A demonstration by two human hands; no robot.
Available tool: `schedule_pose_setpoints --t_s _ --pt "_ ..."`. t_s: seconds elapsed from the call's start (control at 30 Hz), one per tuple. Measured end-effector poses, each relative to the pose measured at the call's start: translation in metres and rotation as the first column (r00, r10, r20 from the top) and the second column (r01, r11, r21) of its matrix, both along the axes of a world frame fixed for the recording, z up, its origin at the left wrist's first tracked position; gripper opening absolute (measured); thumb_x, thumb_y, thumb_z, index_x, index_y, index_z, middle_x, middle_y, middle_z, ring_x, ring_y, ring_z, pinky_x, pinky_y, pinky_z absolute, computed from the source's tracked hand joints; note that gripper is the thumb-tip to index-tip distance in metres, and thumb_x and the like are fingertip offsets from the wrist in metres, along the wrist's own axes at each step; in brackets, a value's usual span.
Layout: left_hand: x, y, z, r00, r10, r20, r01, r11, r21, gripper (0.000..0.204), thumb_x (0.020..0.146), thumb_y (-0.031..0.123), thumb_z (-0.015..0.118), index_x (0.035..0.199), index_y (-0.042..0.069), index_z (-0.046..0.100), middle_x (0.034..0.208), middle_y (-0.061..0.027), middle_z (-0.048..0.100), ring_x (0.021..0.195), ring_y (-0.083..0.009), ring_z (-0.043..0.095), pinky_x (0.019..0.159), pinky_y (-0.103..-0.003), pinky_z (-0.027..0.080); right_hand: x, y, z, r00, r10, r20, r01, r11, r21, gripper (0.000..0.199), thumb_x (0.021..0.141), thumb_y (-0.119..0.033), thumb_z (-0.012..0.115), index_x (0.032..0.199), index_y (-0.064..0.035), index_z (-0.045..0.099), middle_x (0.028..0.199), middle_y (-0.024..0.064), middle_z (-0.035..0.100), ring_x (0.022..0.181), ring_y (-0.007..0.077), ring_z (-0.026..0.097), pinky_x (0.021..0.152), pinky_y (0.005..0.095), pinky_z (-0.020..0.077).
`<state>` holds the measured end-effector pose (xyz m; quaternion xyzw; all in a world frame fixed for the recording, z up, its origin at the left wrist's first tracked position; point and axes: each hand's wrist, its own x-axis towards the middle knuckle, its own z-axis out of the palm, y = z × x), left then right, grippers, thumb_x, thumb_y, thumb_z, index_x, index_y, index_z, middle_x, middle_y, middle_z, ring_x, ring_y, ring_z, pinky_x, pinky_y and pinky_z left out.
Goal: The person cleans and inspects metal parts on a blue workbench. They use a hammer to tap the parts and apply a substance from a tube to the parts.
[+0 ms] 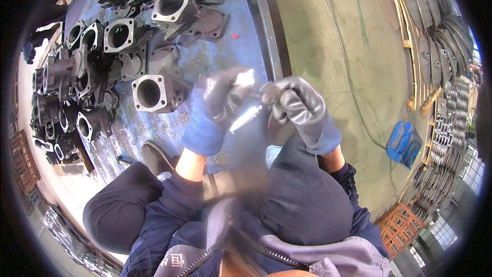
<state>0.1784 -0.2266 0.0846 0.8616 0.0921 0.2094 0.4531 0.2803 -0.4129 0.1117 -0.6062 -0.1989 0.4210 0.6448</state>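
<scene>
Both my hands wear blue gloves with dark grey coated palms. My left hand point(218, 105) is curled around a slim shiny metal tool point(245, 118) that points down to the left. My right hand point(297, 105) pinches the tool's upper end from the right; the two hands almost touch there. They hover over the near edge of a blue metal worktable point(205, 59). A dark cast housing with a square machined flange and round bore point(149, 93) lies on the table just left of my left hand.
Several more dark cast housings point(120, 33) crowd the table's left and far side. A dark disc point(154, 156) lies near my left forearm. On the concrete floor to the right are a blue case point(404, 142), stacked metal rings point(441, 20), a wooden pallet and an orange crate point(400, 225).
</scene>
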Motion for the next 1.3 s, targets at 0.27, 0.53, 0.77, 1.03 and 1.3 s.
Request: schedule_pose_setpoints --t_s 0.27,0.53,0.77,1.03,1.3 --pt "0.005 -0.003 -0.003 0.998 -0.025 0.061 0.026 0.999 -0.021 0.026 0.09 0.021 0.068 0.11 0.005 0.068 0.091 -0.0152 0.07 0.079 -0.0276 0.069 0.072 -0.036 0.053 -0.001 -0.006 0.005 0.986 -0.079 0.148 0.119 0.95 -0.289 0.046 0.079 0.01 0.057 0.122 -0.0039 0.055 0.106 0.0063 0.064 0.097 0.0166 0.064 0.088 0.0286 0.054" --pt "0.008 0.005 -0.006 0.994 -0.056 0.098 0.051 0.997 0.05 0.026 0.087 0.02 0.07 0.108 0.005 0.069 0.089 -0.0156 0.071 0.075 -0.0318 0.07 0.068 -0.038 0.053 -0.003 -0.005 0.006 0.965 -0.072 0.251 0.131 0.966 -0.225 0.042 0.083 0.007 0.056 0.123 -0.0022 0.057 0.107 0.008 0.064 0.1 0.0161 0.063 0.089 0.0293 0.0529" --pt "0.009 0.005 -0.007 0.99 -0.072 0.124 0.062 0.995 0.084 0.026 0.085 0.013 0.072 0.109 0.006 0.068 0.088 -0.0157 0.071 0.074 -0.0315 0.069 0.067 -0.038 0.053 -0.007 0.0 0.007 0.842 -0.098 0.531 0.215 0.963 -0.164 0.019 0.093 0.003 0.047 0.11 0.0046 0.057 0.079 0.0044 0.058 0.072 0.0097 0.058 0.071 0.025 0.0481" --pt "0.015 0.006 -0.019 0.972 -0.073 0.222 0.038 0.987 0.155 0.048 0.073 0.03 0.082 0.111 0.007 0.064 0.068 -0.0077 0.06 0.056 -0.0236 0.06 0.055 -0.035 0.048 0.0 -0.008 0.005 0.956 0.006 0.292 0.054 0.979 -0.198 0.052 0.079 0.011 0.06 0.13 -0.0011 0.055 0.118 0.0112 0.063 0.109 0.0196 0.064 0.095 0.0322 0.0556" --pt "0.001 0.006 -0.026 0.995 -0.095 0.034 0.092 0.992 0.083 0.03 0.082 0.005 0.071 0.112 0.006 0.066 0.084 -0.0154 0.069 0.069 -0.0299 0.068 0.062 -0.038 0.052 0.0 -0.011 -0.008 0.976 0.09 0.201 -0.013 0.936 -0.353 0.046 0.086 -0.011 0.066 0.13 -0.0029 0.055 0.117 0.0151 0.064 0.096 0.0204 0.068 0.079 0.0312 0.0598"
